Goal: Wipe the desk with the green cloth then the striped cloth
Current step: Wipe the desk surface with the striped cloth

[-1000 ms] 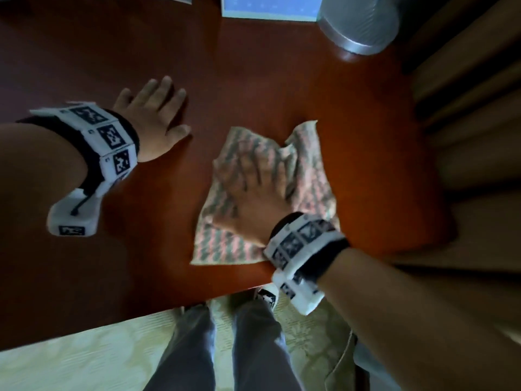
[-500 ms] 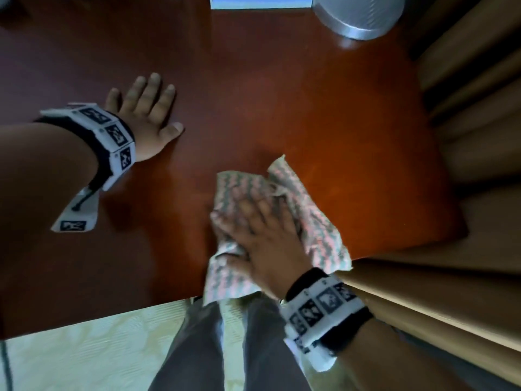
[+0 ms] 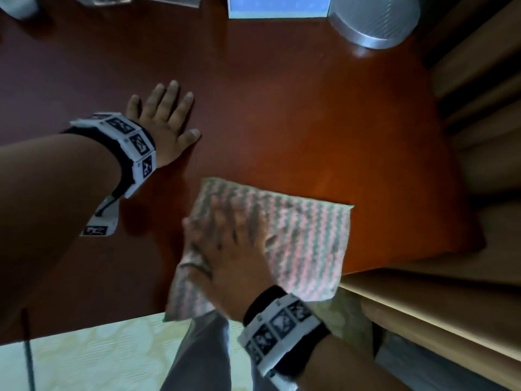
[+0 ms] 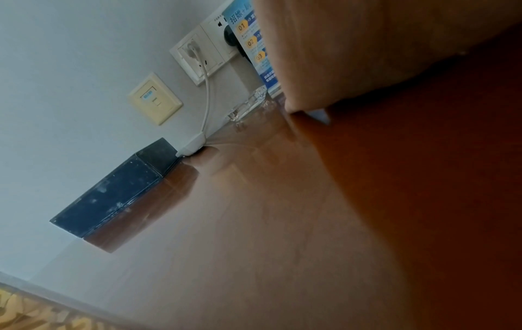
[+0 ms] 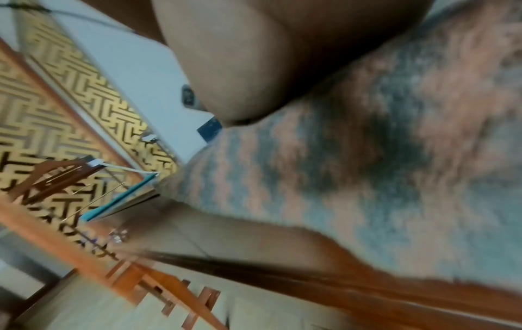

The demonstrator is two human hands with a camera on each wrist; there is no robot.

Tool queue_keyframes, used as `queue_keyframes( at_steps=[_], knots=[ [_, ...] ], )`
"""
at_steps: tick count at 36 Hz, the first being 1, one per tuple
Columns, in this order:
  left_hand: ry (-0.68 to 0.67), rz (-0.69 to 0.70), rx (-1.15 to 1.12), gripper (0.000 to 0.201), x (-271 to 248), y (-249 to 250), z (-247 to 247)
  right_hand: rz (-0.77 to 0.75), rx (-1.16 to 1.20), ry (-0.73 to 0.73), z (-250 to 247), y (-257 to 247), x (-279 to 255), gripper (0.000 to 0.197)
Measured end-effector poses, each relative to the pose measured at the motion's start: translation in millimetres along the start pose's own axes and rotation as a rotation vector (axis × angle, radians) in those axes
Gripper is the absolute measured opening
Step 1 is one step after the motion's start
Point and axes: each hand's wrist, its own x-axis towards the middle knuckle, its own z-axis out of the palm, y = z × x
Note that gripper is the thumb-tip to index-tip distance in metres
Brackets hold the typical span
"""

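Note:
The striped cloth, pink and grey-green zigzag, lies spread flat at the near edge of the reddish-brown desk, its lower edge hanging a little past the rim. My right hand lies flat on the cloth's left half with fingers spread, blurred by motion. In the right wrist view the palm presses on the striped cloth. My left hand rests flat on the bare desk to the upper left, fingers straight. The green cloth is not in view.
A round metal base and a blue-and-white card stand at the desk's back edge. A dark box, a glass ashtray and wall sockets show beside the wall. Wooden furniture borders the right.
The right hand has slid the striped cloth toward the near edge, and the cloth now lies spread out flat rather than bunched. The left hand has stayed planted on the desk.

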Motion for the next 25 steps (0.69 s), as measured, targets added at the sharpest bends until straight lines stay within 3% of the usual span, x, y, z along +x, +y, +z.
queue_keyframes(
  at_steps=[4, 8, 15, 17, 20, 25],
  knots=[
    [0.022, 0.012, 0.010, 0.064, 0, 0, 0, -0.050, 0.001, -0.010, 2, -15, 5, 0.066],
    [-0.002, 0.021, 0.019, 0.065, 0, -1, -3, -0.068, 0.032, -0.007, -1, 3, -3, 0.067],
    [0.003, 0.022, 0.095, 0.069, 4, 0, -16, 0.207, 0.008, -0.025, -20, 61, -19, 0.072],
    [0.025, 0.027, 0.109, 0.062, 8, 1, -27, 0.258, -0.021, -0.026, -25, 78, -21, 0.074],
    [0.052, 0.037, 0.108, 0.052, 19, 3, -42, 0.290, -0.038, -0.048, -33, 92, -18, 0.080],
    [0.089, 0.032, 0.055, 0.056, 43, 9, -50, 0.274, 0.058, -0.126, -44, 96, -10, 0.083]
  ],
)
